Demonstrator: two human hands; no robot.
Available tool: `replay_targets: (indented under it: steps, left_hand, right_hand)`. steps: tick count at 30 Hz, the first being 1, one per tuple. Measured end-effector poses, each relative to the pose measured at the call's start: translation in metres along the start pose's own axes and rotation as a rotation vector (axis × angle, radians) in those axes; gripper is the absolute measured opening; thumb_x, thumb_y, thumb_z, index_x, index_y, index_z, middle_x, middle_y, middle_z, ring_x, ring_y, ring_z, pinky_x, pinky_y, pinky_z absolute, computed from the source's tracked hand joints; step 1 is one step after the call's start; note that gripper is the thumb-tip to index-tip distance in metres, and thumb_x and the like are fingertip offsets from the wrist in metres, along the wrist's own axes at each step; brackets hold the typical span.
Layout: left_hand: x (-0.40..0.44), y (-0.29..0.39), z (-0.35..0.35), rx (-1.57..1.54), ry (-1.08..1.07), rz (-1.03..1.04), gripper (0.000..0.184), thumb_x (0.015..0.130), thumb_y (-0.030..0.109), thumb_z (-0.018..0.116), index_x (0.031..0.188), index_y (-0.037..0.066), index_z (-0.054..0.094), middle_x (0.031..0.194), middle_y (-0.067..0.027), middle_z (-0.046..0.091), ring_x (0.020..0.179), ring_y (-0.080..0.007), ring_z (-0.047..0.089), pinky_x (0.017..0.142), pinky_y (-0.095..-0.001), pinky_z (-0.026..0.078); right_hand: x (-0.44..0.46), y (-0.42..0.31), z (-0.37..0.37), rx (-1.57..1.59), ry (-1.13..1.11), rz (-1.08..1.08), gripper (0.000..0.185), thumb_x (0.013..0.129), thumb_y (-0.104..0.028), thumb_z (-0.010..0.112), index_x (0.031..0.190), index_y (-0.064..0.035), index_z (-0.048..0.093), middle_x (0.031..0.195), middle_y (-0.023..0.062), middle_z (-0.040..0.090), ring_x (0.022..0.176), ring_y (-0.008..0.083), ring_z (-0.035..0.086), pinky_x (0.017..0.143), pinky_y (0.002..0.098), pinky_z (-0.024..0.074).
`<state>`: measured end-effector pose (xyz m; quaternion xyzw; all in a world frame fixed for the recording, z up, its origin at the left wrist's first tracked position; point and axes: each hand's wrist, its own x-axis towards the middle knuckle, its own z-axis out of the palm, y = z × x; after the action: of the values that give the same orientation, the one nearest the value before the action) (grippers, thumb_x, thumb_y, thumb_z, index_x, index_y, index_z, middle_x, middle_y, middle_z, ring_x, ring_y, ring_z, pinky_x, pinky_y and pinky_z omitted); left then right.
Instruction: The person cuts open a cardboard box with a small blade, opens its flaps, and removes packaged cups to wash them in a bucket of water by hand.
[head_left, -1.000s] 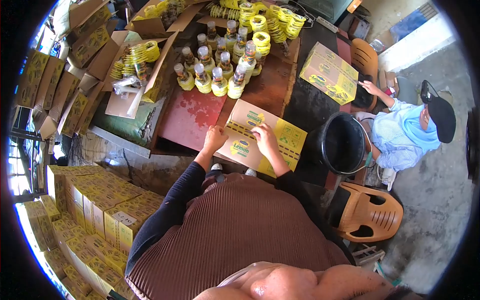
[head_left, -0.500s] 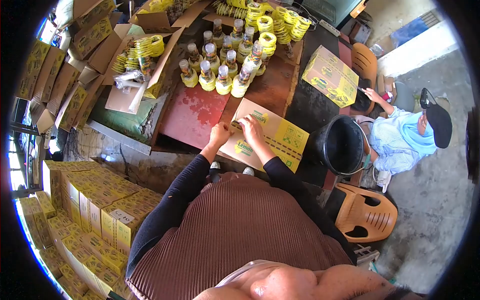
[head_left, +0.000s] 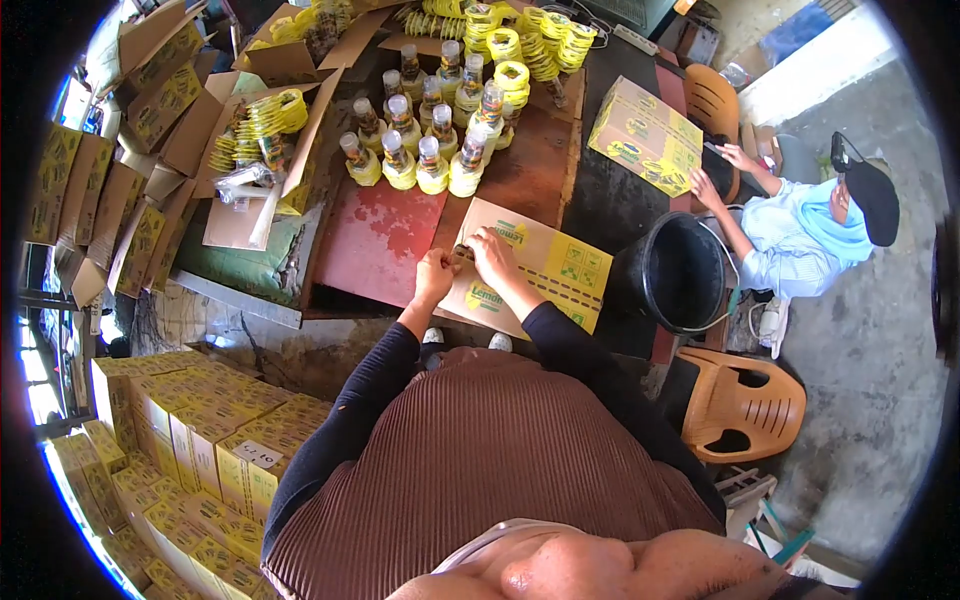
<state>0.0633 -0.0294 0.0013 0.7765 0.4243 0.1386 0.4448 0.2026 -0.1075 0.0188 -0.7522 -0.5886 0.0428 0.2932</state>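
A closed carton (head_left: pixel 560 280) with yellow and tan print lies at the table's front edge, a dark dashed strip running along its top. My left hand (head_left: pixel 435 275) is closed at the carton's left edge, pinching something too small to make out. Beside it, my right hand (head_left: pixel 492 258) rests on the carton's top near the left end of the strip, its fingers drawn together; what they hold, if anything, is hidden. Several clear-capped bottles (head_left: pixel 430 165) wrapped in yellow stand behind the carton.
An open carton (head_left: pixel 240 215) holds yellow-ringed items. A black bucket (head_left: pixel 683 272) stands right of my carton. Across the table, a co-worker (head_left: pixel 810 235) touches another carton (head_left: pixel 645 135). Stacked cartons (head_left: pixel 190 400) fill the lower left; an orange chair (head_left: pixel 745 405) stands lower right.
My right hand has moved left along the carton's top to near my left hand. The co-worker's second hand has come up from beside the bucket to the other carton.
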Motion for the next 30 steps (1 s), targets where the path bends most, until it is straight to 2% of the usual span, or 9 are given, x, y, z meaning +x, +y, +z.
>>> replay_targets:
  steps: [2,5,9,11,17,20,26,28,30]
  left_hand:
    - [-0.003,0.001,-0.003,-0.081,0.009,-0.021,0.024,0.073,0.015,0.077,0.082,0.001,0.060,0.076,-0.0124,0.064,0.072,-0.0219,0.062,0.067,-0.0350,0.049]
    - [-0.003,-0.001,-0.002,-0.071,0.026,0.027,0.022,0.071,0.010,0.076,0.082,0.002,0.058,0.076,-0.0126,0.061,0.071,-0.0258,0.061,0.066,-0.0371,0.049]
    - [-0.001,-0.004,0.002,-0.158,-0.009,-0.003,0.024,0.072,0.010,0.075,0.086,0.002,0.057,0.075,-0.0124,0.061,0.071,-0.0256,0.061,0.066,-0.0375,0.048]
    - [0.002,-0.003,-0.001,-0.071,-0.069,-0.051,0.031,0.071,0.012,0.077,0.093,0.001,0.059,0.079,-0.0129,0.064,0.076,-0.0251,0.063,0.069,-0.0363,0.050]
    - [0.006,-0.009,0.008,-0.112,-0.136,0.000,0.047,0.066,0.017,0.082,0.104,-0.003,0.063,0.093,-0.0152,0.069,0.084,-0.0235,0.067,0.076,-0.0331,0.052]
    - [0.003,-0.002,0.000,-0.196,-0.223,-0.092,0.043,0.067,0.014,0.082,0.102,-0.004,0.065,0.091,-0.0149,0.070,0.081,-0.0197,0.067,0.074,-0.0315,0.052]
    - [-0.017,0.022,-0.019,-0.401,-0.238,-0.069,0.031,0.071,0.004,0.077,0.099,-0.003,0.066,0.091,-0.0077,0.069,0.080,-0.0125,0.063,0.075,-0.0277,0.051]
    - [-0.021,0.022,-0.023,-0.403,-0.238,-0.064,0.031,0.071,0.004,0.077,0.099,-0.002,0.066,0.091,-0.0074,0.069,0.080,-0.0123,0.063,0.075,-0.0275,0.051]
    - [-0.024,0.020,-0.024,-0.409,-0.244,-0.055,0.031,0.071,0.003,0.077,0.099,-0.002,0.067,0.090,-0.0072,0.069,0.081,-0.0121,0.063,0.076,-0.0274,0.051]
  right_hand:
    - [0.001,-0.002,-0.006,0.025,-0.008,0.027,0.013,0.079,0.000,0.055,0.086,-0.0029,0.066,0.089,0.0143,0.061,0.091,0.0321,0.059,0.081,0.0408,0.0483]
    - [-0.002,-0.004,-0.020,0.099,0.015,0.087,0.012,0.080,-0.001,0.057,0.086,-0.0036,0.067,0.088,0.0127,0.061,0.089,0.0327,0.059,0.078,0.0404,0.0488]
    - [-0.017,0.011,-0.044,0.133,0.021,0.189,0.013,0.082,-0.001,0.056,0.087,-0.0031,0.067,0.087,0.0129,0.062,0.088,0.0317,0.060,0.077,0.0396,0.0486]
    - [-0.024,0.021,-0.049,0.115,0.016,0.237,0.010,0.082,-0.003,0.060,0.086,-0.0054,0.068,0.088,0.0120,0.063,0.089,0.0307,0.061,0.076,0.0403,0.0500]
    - [-0.034,0.017,-0.041,0.077,-0.013,0.215,0.010,0.082,-0.004,0.061,0.088,-0.0059,0.069,0.090,0.0113,0.062,0.091,0.0305,0.061,0.078,0.0403,0.0503]
    - [-0.037,0.017,-0.036,0.033,-0.002,0.235,0.008,0.080,-0.005,0.063,0.086,-0.0047,0.068,0.090,0.0114,0.062,0.090,0.0315,0.061,0.078,0.0400,0.0495]
    - [-0.036,0.030,-0.057,0.112,-0.034,0.237,0.010,0.081,-0.006,0.062,0.087,-0.0040,0.069,0.088,0.0129,0.064,0.087,0.0324,0.062,0.078,0.0401,0.0496]
    - [-0.040,0.036,-0.068,0.155,-0.105,0.323,0.011,0.081,-0.004,0.061,0.087,-0.0030,0.069,0.088,0.0136,0.065,0.085,0.0329,0.062,0.077,0.0406,0.0498]
    - [-0.048,0.042,-0.070,0.112,-0.098,0.281,0.010,0.079,-0.003,0.061,0.086,-0.0029,0.069,0.087,0.0140,0.065,0.084,0.0331,0.063,0.075,0.0406,0.0502]
